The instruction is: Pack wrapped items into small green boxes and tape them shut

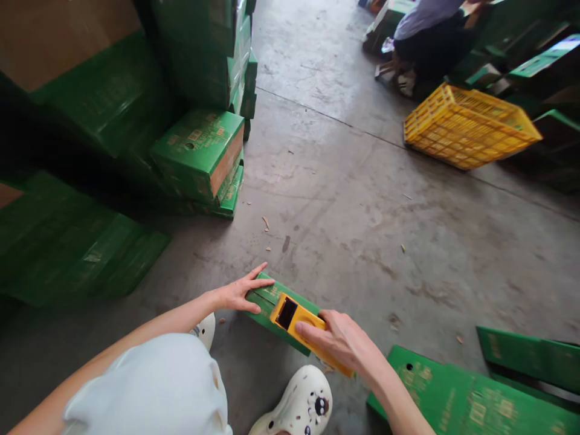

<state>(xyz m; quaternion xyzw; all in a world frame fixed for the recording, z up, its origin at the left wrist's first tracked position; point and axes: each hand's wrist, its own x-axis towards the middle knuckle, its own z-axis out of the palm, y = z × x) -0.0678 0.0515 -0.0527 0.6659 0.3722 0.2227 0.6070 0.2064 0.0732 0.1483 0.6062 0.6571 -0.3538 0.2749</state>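
A narrow green box (293, 295) rests on the floor at the lower middle, just in front of my white shoes. My left hand (240, 294) lies on its left end with the fingers spread. A yellow handheld tool (301, 320) with a dark window sits over the top of the box. Wrapped round that tool is my right hand (339, 338), its thumb on the upper side. The underside of the tool, where it meets the box, is hidden.
Stacked green boxes (199, 151) stand at the left. Flattened green cartons (475, 399) lie at the lower right. A yellow crate (471, 127) is at the upper right, with a seated person (430, 36) behind it. My white shoe (301, 402) is close to the box.
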